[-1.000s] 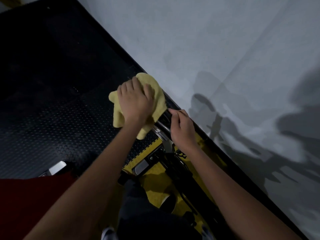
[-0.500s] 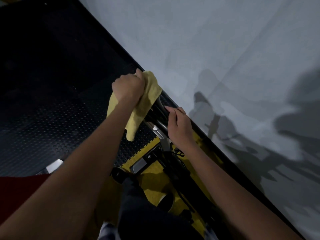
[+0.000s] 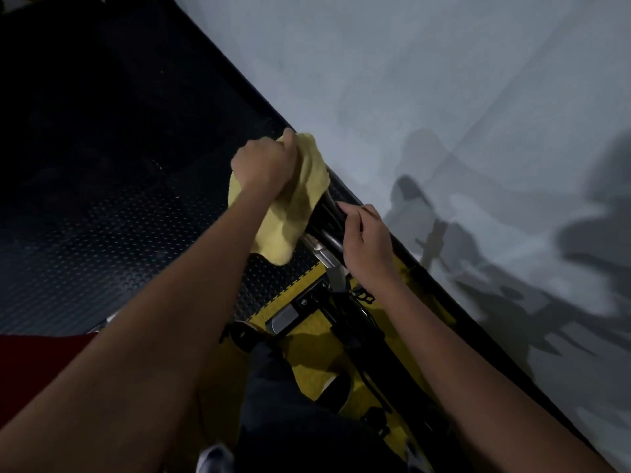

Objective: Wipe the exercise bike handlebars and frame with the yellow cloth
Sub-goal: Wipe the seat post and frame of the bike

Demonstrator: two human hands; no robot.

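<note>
Gripping the yellow cloth [image 3: 300,203] in our curled left hand [image 3: 264,165], we held it bunched over the upper end of the black handlebar [image 3: 326,216], with its loose corner hanging down over the dark studded floor mat [image 3: 119,233]. Just to the right, our right hand [image 3: 367,244] curled its fingers round the same bar below the cloth, while the bike frame [image 3: 362,329] ran down between our forearms over a yellow mat [image 3: 307,336], beside the grey wall [image 3: 444,97].

Left hand [image 3: 264,165] fisted in grip; right hand [image 3: 367,245] curled.
</note>
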